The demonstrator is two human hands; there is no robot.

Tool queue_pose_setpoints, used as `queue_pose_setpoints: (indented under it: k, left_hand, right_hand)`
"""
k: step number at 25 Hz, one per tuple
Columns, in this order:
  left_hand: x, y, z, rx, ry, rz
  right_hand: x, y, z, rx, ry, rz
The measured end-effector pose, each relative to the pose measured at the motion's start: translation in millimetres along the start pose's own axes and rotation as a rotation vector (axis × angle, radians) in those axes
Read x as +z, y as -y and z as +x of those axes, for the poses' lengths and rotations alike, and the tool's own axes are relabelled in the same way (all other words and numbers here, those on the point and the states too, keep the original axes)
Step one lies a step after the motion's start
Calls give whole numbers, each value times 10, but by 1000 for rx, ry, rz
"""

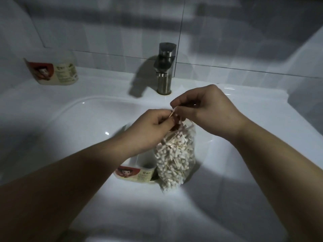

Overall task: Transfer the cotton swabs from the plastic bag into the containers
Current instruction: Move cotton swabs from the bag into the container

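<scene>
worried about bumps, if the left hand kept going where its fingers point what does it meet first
Likely the neck of the plastic bag it pinches, then at once the right hand just beyond. The left hand points right and slightly away; depth is unclear.

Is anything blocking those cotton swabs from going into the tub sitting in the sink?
Only the plastic bag itself: the cotton swabs lie inside it, its top pinched by the left hand and right hand. The tub stands beside it, apparently uncovered.
</scene>
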State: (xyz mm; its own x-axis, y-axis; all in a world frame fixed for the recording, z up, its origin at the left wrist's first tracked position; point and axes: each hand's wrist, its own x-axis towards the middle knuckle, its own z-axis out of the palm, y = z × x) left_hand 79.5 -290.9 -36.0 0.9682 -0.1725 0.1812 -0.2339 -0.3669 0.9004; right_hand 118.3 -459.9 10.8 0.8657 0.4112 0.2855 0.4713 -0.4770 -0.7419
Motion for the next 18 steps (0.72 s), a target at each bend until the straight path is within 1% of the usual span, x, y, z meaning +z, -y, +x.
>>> queue_pose_setpoints:
  k: [2,5,7,11,15,18]
  left_hand:
    - [-2,-3,6,-9,-7,-37]
    - [-7,20,27,-75,-53,-141]
    - [-4,38,42,-113,-84,-199]
    - [-2,15,40,-135,-122,-265]
    - [-14,2,41,-135,-131,-306]
    - [-23,-9,34,-112,-124,-294]
  right_hand:
    - [2,-13,13,21,-53,-1]
    - [7,-14,28,66,-120,21]
    - [13,8,20,90,-124,79]
    - [43,-32,39,91,-150,69]
    - [17,-19,55,103,-174,227]
    - [7,12,41,54,-105,215]
